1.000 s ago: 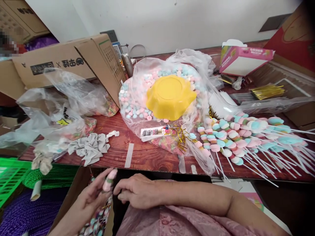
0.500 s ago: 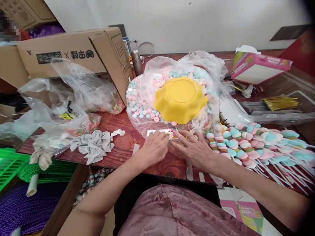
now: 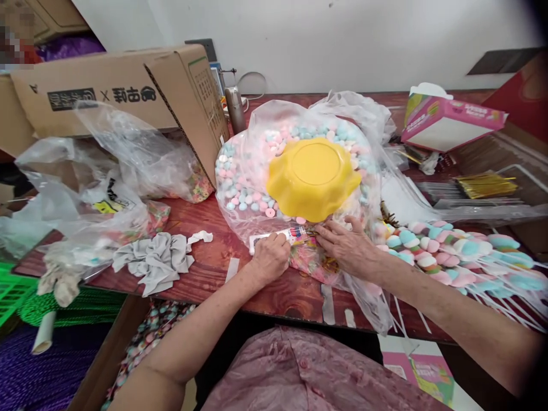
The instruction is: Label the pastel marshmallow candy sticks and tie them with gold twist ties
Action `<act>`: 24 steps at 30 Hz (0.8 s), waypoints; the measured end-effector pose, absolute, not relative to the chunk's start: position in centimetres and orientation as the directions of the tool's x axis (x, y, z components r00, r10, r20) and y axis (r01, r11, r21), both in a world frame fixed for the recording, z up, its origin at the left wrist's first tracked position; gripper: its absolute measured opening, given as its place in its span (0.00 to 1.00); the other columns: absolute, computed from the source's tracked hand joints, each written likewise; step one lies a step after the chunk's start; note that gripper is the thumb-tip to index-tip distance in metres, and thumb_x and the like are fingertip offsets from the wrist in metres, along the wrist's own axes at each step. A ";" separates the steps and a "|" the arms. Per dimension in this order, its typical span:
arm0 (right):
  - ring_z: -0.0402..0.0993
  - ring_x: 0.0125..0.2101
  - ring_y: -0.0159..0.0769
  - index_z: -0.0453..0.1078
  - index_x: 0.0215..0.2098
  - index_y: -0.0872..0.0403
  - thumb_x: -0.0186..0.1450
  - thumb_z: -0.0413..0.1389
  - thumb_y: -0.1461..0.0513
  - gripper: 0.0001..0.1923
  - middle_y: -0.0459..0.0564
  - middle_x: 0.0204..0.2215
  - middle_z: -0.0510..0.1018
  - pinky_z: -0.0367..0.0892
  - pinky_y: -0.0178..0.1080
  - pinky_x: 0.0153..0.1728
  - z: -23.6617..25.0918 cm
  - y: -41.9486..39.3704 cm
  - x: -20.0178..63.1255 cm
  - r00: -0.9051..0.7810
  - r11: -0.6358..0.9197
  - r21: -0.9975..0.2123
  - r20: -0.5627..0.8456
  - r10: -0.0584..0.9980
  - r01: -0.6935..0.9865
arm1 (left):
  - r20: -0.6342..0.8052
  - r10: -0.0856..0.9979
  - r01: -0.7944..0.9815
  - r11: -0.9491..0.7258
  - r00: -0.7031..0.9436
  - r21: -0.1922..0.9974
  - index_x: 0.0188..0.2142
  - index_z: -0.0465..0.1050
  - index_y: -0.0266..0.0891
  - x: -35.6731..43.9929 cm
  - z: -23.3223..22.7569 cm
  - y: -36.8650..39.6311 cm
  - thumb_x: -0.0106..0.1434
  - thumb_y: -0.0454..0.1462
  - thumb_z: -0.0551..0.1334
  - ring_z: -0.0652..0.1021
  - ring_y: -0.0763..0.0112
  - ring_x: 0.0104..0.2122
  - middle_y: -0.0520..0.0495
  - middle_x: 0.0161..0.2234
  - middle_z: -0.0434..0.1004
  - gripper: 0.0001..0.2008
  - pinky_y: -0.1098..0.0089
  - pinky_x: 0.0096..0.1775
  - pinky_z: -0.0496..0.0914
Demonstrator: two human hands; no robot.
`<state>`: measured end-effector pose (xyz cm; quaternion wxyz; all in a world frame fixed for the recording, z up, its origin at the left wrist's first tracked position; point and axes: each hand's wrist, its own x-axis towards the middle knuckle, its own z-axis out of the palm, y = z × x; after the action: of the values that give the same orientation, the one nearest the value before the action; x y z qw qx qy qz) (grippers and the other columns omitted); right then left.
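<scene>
My left hand (image 3: pixel 271 258) rests on the red wooden table (image 3: pixel 214 268) with fingers curled on a flat white label strip (image 3: pixel 278 235). Its fingertips are hidden, so the grip is unclear. My right hand (image 3: pixel 346 246) lies just right of it, fingers pinched at the strip's right end among gold twist ties (image 3: pixel 317 234). Behind both hands is a clear bag of pink and blue candies (image 3: pixel 244 182) with an upturned yellow bowl (image 3: pixel 312 178) on top. Candy skewers (image 3: pixel 445 257) on white sticks lie to the right.
A cardboard box (image 3: pixel 120 97) stands at the back left, with crumpled plastic bags (image 3: pixel 107 182) and a grey cloth (image 3: pixel 154 260) before it. A pink carton (image 3: pixel 449 117) and gold ties (image 3: pixel 483 184) lie back right. Below the table's left edge are a candy-filled box (image 3: pixel 149 337) and a green basket (image 3: pixel 12 285).
Both hands came up from my lap, where the left held a pink candy skewer, to the label strip on the table. In the last half second they closed on it.
</scene>
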<state>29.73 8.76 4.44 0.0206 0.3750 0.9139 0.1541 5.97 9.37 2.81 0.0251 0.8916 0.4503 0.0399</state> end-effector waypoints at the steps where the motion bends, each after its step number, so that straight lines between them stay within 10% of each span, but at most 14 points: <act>1: 0.63 0.54 0.49 0.71 0.50 0.52 0.67 0.50 0.69 0.16 0.54 0.57 0.72 0.52 0.56 0.52 5.0 8.6 29.8 -0.708 0.665 0.270 0.104 0.699 0.696 | 0.083 0.816 0.810 -0.578 0.572 0.100 0.34 0.77 0.33 5.7 2.6 9.5 0.65 0.29 0.53 0.75 0.60 0.36 0.38 0.33 0.75 0.13 0.65 0.34 0.68; 10: 0.75 0.41 0.47 0.74 0.47 0.51 0.70 0.50 0.62 0.12 0.57 0.44 0.80 0.59 0.52 0.44 11.0 4.0 38.6 -0.399 0.379 0.139 0.455 0.796 0.915 | 0.182 0.892 0.711 -0.441 0.413 0.548 0.29 0.74 0.36 3.8 3.0 10.2 0.67 0.36 0.57 0.74 0.71 0.30 0.48 0.29 0.76 0.11 0.70 0.35 0.64; 19: 0.79 0.30 0.40 0.76 0.43 0.53 0.70 0.51 0.53 0.16 0.52 0.36 0.83 0.68 0.39 0.29 5.5 -5.8 37.3 -0.018 0.036 -0.038 0.400 0.916 0.999 | -0.066 0.858 0.858 -0.501 0.510 0.119 0.40 0.76 0.34 6.2 5.2 9.2 0.63 0.27 0.53 0.77 0.57 0.40 0.37 0.39 0.77 0.14 0.63 0.40 0.68; 24: 0.79 0.32 0.39 0.75 0.41 0.55 0.70 0.52 0.56 0.13 0.52 0.36 0.82 0.67 0.38 0.30 5.3 -6.2 36.1 0.011 0.017 -0.059 0.458 0.889 0.998 | -0.103 0.857 0.863 -0.496 0.504 0.096 0.38 0.76 0.32 6.8 5.4 9.8 0.61 0.27 0.52 0.77 0.55 0.41 0.36 0.38 0.77 0.14 0.62 0.40 0.69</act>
<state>36.12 -6.19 5.29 -0.1883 0.6857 0.6879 0.1451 6.76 9.80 5.42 0.0675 0.8646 0.4974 -0.0209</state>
